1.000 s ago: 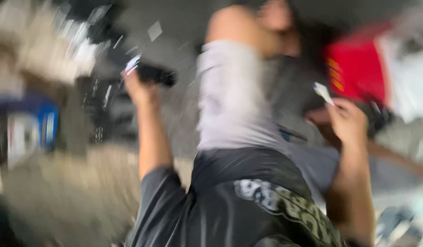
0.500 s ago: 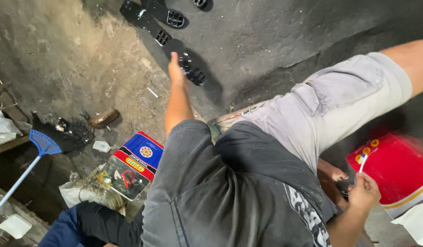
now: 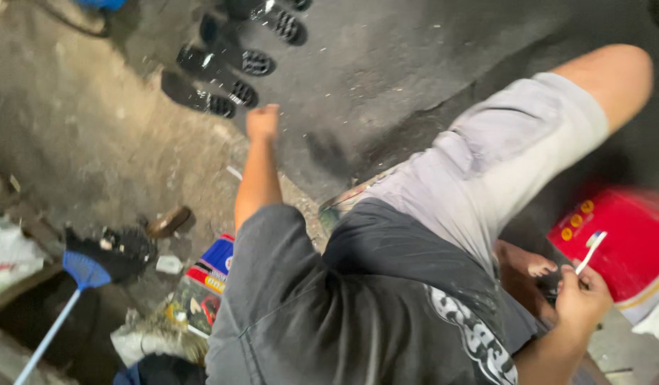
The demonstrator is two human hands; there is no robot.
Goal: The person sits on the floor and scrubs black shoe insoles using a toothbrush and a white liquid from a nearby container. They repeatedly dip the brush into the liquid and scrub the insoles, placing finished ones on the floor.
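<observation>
Change: left hand (image 3: 262,121) now empty, closed, beside black parts (image 3: 222,71).
Right hand (image 3: 580,299): grips white stick (image 3: 590,251).
Risk: leaning may topple person.

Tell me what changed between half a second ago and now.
The left hand let go of the black part it held and now sits closed and empty on the floor. The right hand still pinches the white stick beside the red box.
</observation>
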